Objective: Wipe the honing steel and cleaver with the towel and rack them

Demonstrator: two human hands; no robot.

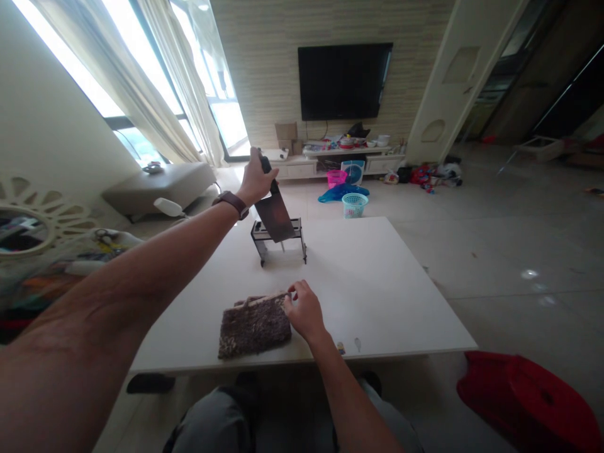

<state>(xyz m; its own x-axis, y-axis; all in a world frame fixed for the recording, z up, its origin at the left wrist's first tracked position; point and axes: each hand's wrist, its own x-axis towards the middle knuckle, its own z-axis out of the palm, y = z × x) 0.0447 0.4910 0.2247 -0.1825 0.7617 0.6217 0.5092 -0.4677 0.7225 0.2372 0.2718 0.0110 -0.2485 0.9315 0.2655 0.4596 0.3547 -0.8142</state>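
Note:
My left hand [255,178], with a brown watch on its wrist, is closed round the dark handle of a cleaver [274,216]. The blade hangs down over a small black knife rack [278,240] standing on the white table [377,283]; whether the blade sits in the rack is unclear. My right hand [304,310] rests near the table's front, fingers curled on the right edge of a dark brown cloth [253,325] that lies flat there.
A red stool [528,396] stands on the floor at the lower right. Beyond the table are a teal basket [354,205], a pink basket [336,178], a low TV cabinet [330,160] and a grey bench [160,185] by the window.

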